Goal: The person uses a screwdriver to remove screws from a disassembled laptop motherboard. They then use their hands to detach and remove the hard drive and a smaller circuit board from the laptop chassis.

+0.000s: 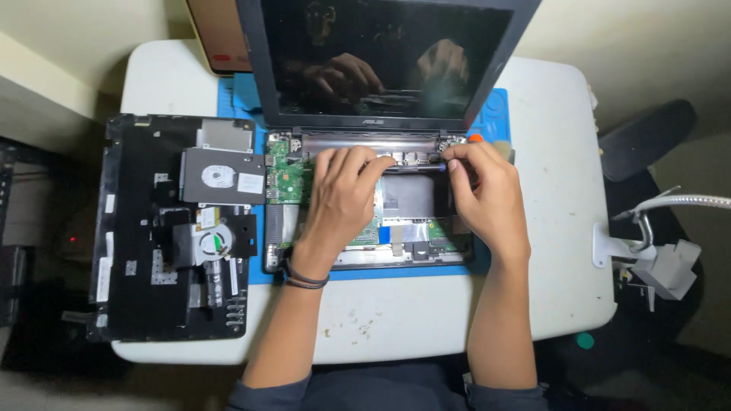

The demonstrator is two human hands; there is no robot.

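Note:
An opened laptop base [285, 228] with a green circuit board [285, 179] lies on a blue mat [232, 99], its dark screen [381, 53] upright behind. My left hand [343, 202] rests flat on the board's middle, fingertips toward the hinge strip [358, 141]. My right hand [483, 190] pinches a small screwdriver with an orange cap [475, 138], its tip pointing left near the right hinge. The tool's shaft is mostly hidden by my fingers.
The removed black laptop cover [137, 289] lies at the left, with a hard drive [221, 175] and a cooling fan [212, 243] on it. All sit on a white table [556, 228]. A white clamp arm [647, 243] juts at the right edge.

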